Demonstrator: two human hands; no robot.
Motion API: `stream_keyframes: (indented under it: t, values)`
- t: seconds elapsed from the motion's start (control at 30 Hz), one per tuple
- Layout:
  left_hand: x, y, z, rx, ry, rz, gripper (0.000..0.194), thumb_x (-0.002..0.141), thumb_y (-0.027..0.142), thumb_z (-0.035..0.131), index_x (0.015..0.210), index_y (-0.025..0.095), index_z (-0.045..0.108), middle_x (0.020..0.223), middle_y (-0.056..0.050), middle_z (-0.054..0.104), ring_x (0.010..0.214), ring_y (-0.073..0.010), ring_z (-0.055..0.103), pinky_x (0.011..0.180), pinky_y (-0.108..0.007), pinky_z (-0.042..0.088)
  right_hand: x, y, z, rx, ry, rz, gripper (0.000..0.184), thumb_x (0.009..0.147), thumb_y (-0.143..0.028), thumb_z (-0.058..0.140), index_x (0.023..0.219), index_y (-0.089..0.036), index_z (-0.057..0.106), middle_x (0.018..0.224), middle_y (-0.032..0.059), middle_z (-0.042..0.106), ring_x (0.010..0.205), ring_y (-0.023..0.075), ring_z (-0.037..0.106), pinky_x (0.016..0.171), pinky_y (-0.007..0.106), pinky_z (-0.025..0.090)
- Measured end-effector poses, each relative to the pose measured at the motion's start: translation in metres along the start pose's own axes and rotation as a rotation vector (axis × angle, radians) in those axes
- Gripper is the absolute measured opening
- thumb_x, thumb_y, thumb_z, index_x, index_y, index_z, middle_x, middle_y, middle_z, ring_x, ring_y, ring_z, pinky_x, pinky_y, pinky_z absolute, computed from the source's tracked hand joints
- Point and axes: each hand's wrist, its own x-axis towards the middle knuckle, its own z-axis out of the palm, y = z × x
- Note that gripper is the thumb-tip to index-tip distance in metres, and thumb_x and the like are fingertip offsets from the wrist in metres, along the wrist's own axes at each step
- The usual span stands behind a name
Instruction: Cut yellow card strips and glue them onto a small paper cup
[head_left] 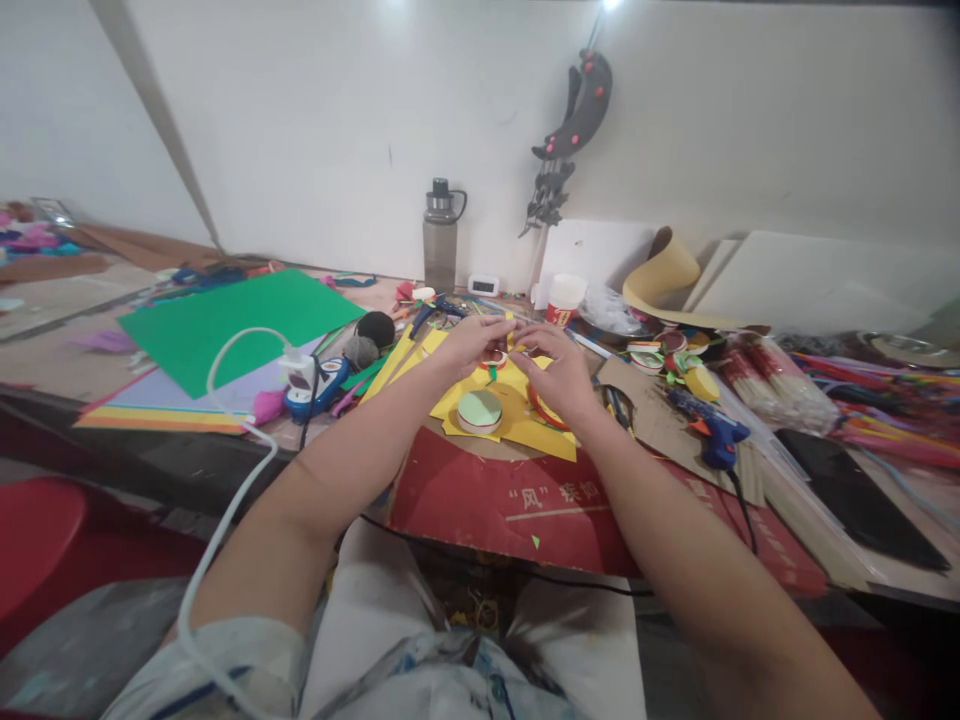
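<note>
My left hand [471, 340] and my right hand [561, 372] meet over yellow paper sheets [525, 415] on the work table. Both pinch a small round paper piece [496, 358] with red, white and green parts, held between their fingertips. A pale green paper disc with a white rim [479, 410] lies on the yellow paper just below my left hand. A red paper ring [544, 410] lies under my right palm. The yellow sheets rest on red cardboard printed with white characters [525, 505] at the table's near edge.
A green sheet [240, 320] and stacked coloured paper lie left, with a white cable [225, 500] and a blue glue gun [319, 385]. Another blue glue gun [716, 435] lies right, near bundled sticks [780, 390]. A grey bottle [440, 235] and a paper cup [564, 298] stand behind.
</note>
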Motion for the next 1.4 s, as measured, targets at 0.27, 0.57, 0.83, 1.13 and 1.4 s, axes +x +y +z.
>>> stream_keyframes:
  t: [0.27,0.57,0.83,1.13,1.4]
  values:
    - [-0.001,0.011,-0.006,0.017,0.134,0.059,0.012,0.097,0.018,0.064,0.090,0.012,0.072,0.077,-0.004,0.076,0.063,-0.0070,0.065,0.059,-0.019,0.041,-0.001,-0.007,0.000,0.075,-0.116,0.016,0.014,0.087,-0.036,0.071,0.079,-0.025,0.069,0.096,0.0047,0.078,0.101,0.0240,0.070,0.101,0.044,0.050]
    - [0.000,0.008,-0.006,0.222,0.152,0.148,0.014,0.095,0.018,0.064,0.088,0.012,0.074,0.076,-0.003,0.075,0.058,-0.0060,0.059,0.056,-0.018,0.039,0.002,-0.001,-0.002,0.171,0.006,0.157,0.019,0.082,-0.040,0.071,0.078,-0.021,0.072,0.087,0.0036,0.073,0.083,0.0188,0.066,0.080,0.035,0.052]
    - [-0.012,0.001,0.012,0.630,-0.080,0.194,0.021,0.091,0.023,0.062,0.086,0.013,0.080,0.068,-0.002,0.073,0.056,-0.0075,0.054,0.054,-0.019,0.040,0.012,-0.001,-0.014,0.169,0.308,0.354,0.016,0.073,-0.034,0.077,0.073,-0.020,0.068,0.101,0.0079,0.077,0.097,0.0225,0.070,0.079,0.035,0.056]
    - [-0.018,0.005,0.021,0.667,-0.118,0.160,0.023,0.084,0.009,0.057,0.091,0.013,0.079,0.079,-0.005,0.079,0.062,-0.0086,0.068,0.055,-0.016,0.041,0.017,0.001,-0.016,0.202,0.377,0.426,0.019,0.074,-0.034,0.075,0.071,-0.021,0.061,0.070,-0.0013,0.065,0.069,0.0155,0.060,0.067,0.030,0.051]
    - [-0.019,0.005,0.021,0.659,-0.146,0.149,0.018,0.088,0.015,0.060,0.082,0.013,0.076,0.080,-0.005,0.079,0.062,-0.0081,0.067,0.056,-0.017,0.041,0.019,0.010,-0.015,0.320,0.420,0.440,0.023,0.071,-0.029,0.075,0.079,-0.022,0.054,0.072,-0.0040,0.063,0.065,0.0120,0.058,0.064,0.026,0.047]
